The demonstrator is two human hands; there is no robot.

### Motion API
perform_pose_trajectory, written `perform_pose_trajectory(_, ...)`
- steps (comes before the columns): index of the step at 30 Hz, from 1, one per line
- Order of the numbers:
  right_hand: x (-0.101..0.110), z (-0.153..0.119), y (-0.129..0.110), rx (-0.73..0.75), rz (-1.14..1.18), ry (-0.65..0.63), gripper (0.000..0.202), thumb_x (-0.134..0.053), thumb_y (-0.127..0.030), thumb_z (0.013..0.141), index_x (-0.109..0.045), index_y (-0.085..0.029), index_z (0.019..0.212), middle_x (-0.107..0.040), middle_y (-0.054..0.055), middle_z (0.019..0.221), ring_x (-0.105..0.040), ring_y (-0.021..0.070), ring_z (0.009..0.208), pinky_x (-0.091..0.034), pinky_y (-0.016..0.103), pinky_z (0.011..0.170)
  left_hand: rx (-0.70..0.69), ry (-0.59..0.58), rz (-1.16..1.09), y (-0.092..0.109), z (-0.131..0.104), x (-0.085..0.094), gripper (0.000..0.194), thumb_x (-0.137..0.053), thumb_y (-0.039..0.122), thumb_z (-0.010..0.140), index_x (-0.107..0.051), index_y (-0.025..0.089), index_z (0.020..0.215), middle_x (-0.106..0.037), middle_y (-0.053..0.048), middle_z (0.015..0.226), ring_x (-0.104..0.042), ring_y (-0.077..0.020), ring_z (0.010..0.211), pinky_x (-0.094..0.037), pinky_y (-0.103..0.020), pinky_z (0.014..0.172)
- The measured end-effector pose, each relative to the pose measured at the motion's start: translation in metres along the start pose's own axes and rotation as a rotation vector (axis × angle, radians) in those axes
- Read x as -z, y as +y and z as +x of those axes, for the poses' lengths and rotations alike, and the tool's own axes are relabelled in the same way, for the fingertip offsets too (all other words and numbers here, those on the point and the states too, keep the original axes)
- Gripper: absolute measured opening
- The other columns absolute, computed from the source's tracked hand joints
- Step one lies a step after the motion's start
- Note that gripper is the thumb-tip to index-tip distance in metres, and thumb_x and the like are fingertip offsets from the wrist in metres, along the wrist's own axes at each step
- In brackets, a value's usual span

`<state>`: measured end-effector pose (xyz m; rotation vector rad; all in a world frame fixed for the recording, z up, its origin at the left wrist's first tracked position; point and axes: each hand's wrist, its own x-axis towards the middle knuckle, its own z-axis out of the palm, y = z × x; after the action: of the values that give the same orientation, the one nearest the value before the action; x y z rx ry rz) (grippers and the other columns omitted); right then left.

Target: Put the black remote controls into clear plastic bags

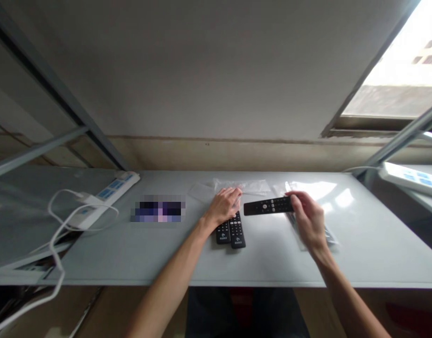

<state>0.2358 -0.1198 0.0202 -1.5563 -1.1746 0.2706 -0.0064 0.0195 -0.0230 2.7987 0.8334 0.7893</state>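
One black remote (268,206) is hanging just above the table (265,267), its right end being gripped between the thumb and bent fingers of the right hand (310,218). Its long axis is running nearly sideways, the free end pointing left toward the other hand, with the buttons facing the person. Just left of it, the left remote (223,234) and the right remote (238,238) are lying side by side, their long axes running near to far, logo ends pointing at the person. The left hand (223,205) is curling over their far ends; whether it is gripping anything, I cannot tell. Judging progress, all three seem to be showing bare, while a clear sleeve (331,238) beneath the right hand is apparently wrapping something dark. Loose plastic (255,187) is lying behind.
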Motion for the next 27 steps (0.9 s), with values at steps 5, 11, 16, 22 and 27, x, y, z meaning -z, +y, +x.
perform_pose_trajectory(5,-0.023,0.052,0.002,-0.136,0.340,-0.036,0.026,-0.059,-0.040,0.089,-0.068,-0.021,0.073,-0.055,0.000,0.066,-0.047,0.0162,0.060,-0.037,0.028,0.052,0.000,0.074,0.056,-0.001,0.002,0.003,0.017,-0.055,0.008,0.098,-0.063,0.019,0.108,-0.073,-0.006,0.106,-0.067,-0.0230,0.102,-0.051,-0.039,0.095)
perform_pose_trajectory(11,-0.067,0.051,0.027,-0.241,0.449,0.055,0.023,-0.054,-0.039,0.086,-0.058,-0.023,0.071,-0.046,-0.002,0.066,-0.038,0.0151,0.057,-0.029,0.026,0.044,0.054,0.100,0.067,-0.003,0.002,0.004,0.012,-0.058,0.010,0.097,-0.062,0.021,0.094,-0.073,-0.006,0.100,-0.066,-0.0237,0.098,-0.052,-0.038,0.093)
perform_pose_trajectory(16,-0.068,0.037,0.039,-0.284,0.445,0.137,0.022,-0.056,-0.041,0.089,-0.059,-0.023,0.076,-0.049,-0.001,0.070,-0.041,0.0149,0.059,-0.033,0.025,0.044,0.100,0.095,0.067,-0.001,0.002,0.003,0.012,-0.058,0.009,0.095,-0.061,0.021,0.095,-0.073,-0.006,0.099,-0.065,-0.0244,0.098,-0.051,-0.039,0.092)
perform_pose_trajectory(22,-0.065,0.036,0.036,-0.242,0.401,0.170,0.023,-0.054,-0.039,0.095,-0.059,-0.024,0.078,-0.044,-0.005,0.062,-0.038,0.0126,0.049,-0.030,0.025,0.040,0.104,0.070,0.018,-0.001,0.003,0.004,0.012,-0.060,0.009,0.092,-0.061,0.021,0.096,-0.072,-0.006,0.099,-0.065,-0.0253,0.097,-0.050,-0.039,0.090)
perform_pose_trajectory(27,-0.067,0.034,0.030,-0.209,0.364,0.173,0.022,-0.052,-0.036,0.097,-0.059,-0.024,0.080,-0.044,-0.006,0.059,-0.041,0.0129,0.046,-0.033,0.026,0.040,0.119,0.050,0.022,0.001,0.002,0.004,0.015,-0.058,0.007,0.091,-0.060,0.021,0.097,-0.072,-0.006,0.100,-0.065,-0.0254,0.099,-0.049,-0.038,0.090)
